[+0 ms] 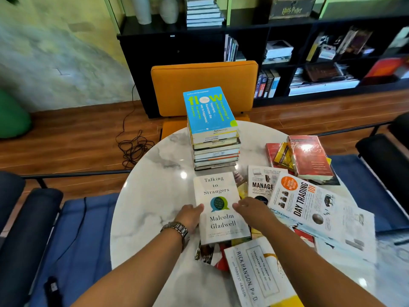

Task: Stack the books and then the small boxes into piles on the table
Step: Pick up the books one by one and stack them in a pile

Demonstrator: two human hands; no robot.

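Note:
A white book titled "Talking to Strangers" (218, 191) lies in the middle of the round marble table (152, 196). My left hand (190, 216) holds its left edge with the thumb on the cover, and my right hand (250, 206) holds its right edge. Behind it stands a tall pile of books (215, 149) topped by a blue "flow" book (209, 109). To the right lie loose books: "Day Trading 101" (309, 200), a "Manage" book (262, 185), a red book (309, 156) and a white Rick Hanson book (254, 278) near me.
An orange chair (203, 85) stands behind the table, with a black bookshelf (287, 52) beyond it. Blue-cushioned dark chairs (66, 240) flank the table left and right. A black cable (132, 147) is coiled on the wooden floor.

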